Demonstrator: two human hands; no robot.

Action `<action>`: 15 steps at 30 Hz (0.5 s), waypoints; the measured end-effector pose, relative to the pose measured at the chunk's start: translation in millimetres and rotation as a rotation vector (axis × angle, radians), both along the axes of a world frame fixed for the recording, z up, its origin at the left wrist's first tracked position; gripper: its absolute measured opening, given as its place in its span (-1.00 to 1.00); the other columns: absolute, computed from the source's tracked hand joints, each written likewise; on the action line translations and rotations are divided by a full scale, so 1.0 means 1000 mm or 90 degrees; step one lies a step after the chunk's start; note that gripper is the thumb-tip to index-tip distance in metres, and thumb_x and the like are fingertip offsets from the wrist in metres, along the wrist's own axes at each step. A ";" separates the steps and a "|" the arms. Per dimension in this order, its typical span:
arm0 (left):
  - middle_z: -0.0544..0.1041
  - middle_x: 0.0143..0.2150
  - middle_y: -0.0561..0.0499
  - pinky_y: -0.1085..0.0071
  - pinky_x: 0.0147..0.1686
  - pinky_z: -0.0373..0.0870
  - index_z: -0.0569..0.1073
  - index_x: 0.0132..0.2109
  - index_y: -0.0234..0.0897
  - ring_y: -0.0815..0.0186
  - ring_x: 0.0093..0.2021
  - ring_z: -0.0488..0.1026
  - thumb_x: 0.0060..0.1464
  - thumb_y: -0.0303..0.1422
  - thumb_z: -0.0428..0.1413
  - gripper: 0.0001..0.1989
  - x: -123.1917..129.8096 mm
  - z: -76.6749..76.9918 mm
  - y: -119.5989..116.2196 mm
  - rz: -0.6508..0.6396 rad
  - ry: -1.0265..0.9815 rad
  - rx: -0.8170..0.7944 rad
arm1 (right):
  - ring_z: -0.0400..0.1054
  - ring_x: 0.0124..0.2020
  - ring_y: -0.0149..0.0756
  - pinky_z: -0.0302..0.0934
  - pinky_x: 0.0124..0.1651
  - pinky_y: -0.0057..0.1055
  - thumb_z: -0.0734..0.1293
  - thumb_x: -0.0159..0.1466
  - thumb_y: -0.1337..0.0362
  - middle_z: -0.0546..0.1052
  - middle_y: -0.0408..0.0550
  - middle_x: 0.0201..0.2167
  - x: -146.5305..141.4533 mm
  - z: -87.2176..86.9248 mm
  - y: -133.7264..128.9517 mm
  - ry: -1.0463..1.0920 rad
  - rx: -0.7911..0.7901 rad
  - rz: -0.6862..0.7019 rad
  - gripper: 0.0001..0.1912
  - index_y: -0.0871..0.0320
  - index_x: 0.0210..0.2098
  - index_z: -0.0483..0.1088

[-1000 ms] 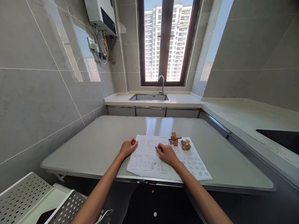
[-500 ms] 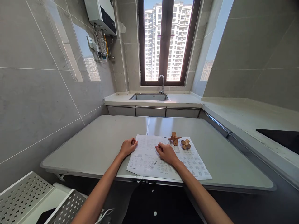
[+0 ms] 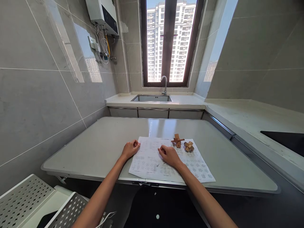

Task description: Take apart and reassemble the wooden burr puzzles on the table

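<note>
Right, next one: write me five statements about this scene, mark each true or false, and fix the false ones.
1. The right hand is over the sheet. True.
2. The left hand holds a wooden piece. False: both wooden pieces lie apart from it, on the far side of the right hand.
3. In this view, the darker piece is left of the paler one. True.
4. The sheet is blank. False: it bears rows of small printed figures.
5. The tap stands at the left end of the sink. False: it stands behind it, toward the right end.
</note>
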State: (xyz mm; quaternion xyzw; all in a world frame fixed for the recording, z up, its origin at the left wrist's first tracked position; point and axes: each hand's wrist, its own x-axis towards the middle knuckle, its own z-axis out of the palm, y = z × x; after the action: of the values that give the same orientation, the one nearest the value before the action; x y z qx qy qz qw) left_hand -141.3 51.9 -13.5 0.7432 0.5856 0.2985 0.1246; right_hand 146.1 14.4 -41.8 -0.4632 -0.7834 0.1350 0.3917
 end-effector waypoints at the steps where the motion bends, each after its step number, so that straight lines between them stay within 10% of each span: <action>1: 0.53 -0.45 0.05 0.40 -0.39 0.19 0.42 -0.36 -0.19 0.27 -0.42 0.45 0.23 -0.12 0.05 -0.71 0.000 0.000 0.000 0.000 0.000 0.000 | 0.27 -0.56 -0.33 0.01 -0.40 -0.42 0.20 0.43 0.15 0.41 -0.19 -0.61 0.000 0.000 0.000 0.000 -0.001 -0.001 -0.67 0.09 -0.45 0.31; 15: 0.53 -0.45 0.04 0.40 -0.39 0.20 0.44 -0.36 -0.19 0.26 -0.42 0.45 0.22 -0.11 0.06 -0.71 0.002 0.003 -0.002 0.001 0.000 -0.001 | 0.21 -0.58 -0.31 -0.03 -0.41 -0.39 0.19 0.43 0.03 0.34 -0.20 -0.64 0.002 0.003 0.001 0.083 -0.011 -0.083 -0.62 0.07 -0.45 0.31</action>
State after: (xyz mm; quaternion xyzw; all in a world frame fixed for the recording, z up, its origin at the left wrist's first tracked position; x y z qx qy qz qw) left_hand -139.2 49.4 -10.3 0.7429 0.5861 0.2983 0.1251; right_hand 147.9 15.9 -38.4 -0.5069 -0.7231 0.1455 0.4460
